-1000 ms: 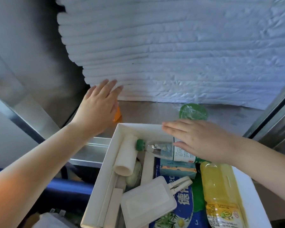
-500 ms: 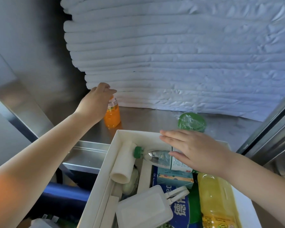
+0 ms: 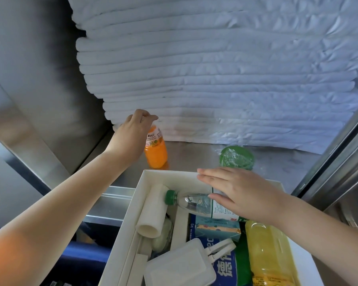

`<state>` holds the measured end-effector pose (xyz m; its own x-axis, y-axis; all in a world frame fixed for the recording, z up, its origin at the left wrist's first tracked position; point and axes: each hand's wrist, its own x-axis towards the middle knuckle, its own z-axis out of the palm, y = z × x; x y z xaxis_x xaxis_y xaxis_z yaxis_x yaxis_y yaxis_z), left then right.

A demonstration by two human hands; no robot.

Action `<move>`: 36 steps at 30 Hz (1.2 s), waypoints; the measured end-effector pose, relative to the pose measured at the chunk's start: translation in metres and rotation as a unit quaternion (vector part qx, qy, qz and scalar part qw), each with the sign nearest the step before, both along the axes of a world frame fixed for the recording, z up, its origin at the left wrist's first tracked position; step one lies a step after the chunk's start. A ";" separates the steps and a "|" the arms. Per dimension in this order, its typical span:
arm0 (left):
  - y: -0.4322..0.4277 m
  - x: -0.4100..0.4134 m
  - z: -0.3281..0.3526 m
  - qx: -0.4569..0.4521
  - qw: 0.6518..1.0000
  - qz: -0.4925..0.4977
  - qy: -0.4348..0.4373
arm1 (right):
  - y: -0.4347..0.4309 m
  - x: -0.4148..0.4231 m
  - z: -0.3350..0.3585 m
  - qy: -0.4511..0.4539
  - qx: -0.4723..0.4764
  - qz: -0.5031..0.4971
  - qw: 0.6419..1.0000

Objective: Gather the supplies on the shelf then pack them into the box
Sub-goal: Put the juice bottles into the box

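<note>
Gripping small orange plastic juice bottle (image 3: 155, 150) by its cap at steel shelf's (image 3: 194, 159) left rear, left hand (image 3: 132, 134) curls closed; bottle likely rigid, slick; right hand (image 3: 242, 195) flat, empty, over white cardboard box (image 3: 132, 223).

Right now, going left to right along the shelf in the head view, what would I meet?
Left hand gripping the bottle's top → orange juice bottle → green plastic-wrapped item.

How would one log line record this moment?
left hand: grips small orange juice bottle | right hand: flat over white cardboard box | green wrapped disc: on steel shelf
</note>
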<state>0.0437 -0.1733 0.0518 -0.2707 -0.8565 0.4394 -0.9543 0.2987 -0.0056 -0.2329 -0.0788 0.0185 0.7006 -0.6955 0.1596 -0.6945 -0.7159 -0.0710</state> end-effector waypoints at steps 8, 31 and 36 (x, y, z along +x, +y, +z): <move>0.020 -0.037 0.043 -0.104 0.983 -0.107 0.107 | -0.002 0.000 0.002 -0.056 -0.006 -0.053 0.997; 0.058 -0.081 0.062 0.008 0.956 -0.174 0.238 | -0.008 0.005 0.011 -0.268 0.072 -0.107 0.955; 0.053 -0.076 0.069 0.047 0.945 -0.193 0.261 | -0.008 0.005 0.013 -0.282 0.099 -0.106 0.948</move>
